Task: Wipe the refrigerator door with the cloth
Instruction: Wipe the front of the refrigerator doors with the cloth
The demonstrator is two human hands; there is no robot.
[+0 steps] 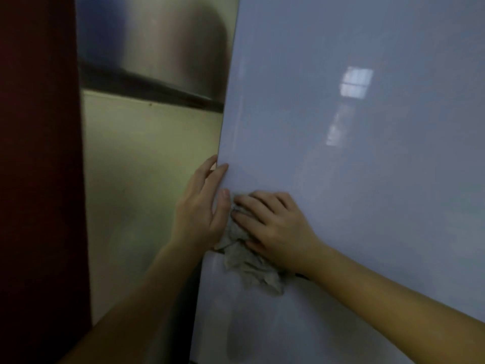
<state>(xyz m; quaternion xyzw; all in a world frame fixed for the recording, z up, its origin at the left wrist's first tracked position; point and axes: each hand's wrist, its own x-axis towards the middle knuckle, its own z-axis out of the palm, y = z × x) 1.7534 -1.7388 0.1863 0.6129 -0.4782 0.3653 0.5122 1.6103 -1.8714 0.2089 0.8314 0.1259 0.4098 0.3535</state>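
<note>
The glossy pale blue-grey refrigerator door fills the right of the view. A crumpled grey cloth lies against the door near its left edge, just above a seam to the lower door. My right hand presses flat on the cloth with fingers straight, pointing left. My left hand rests on the door's left edge, fingers straight and pointing up, thumb beside the cloth. Most of the cloth is hidden under my right hand.
Left of the door stands a cream wall with a shiny metal surface above it. A dark red panel runs down the far left. A lower door section continues below the seam.
</note>
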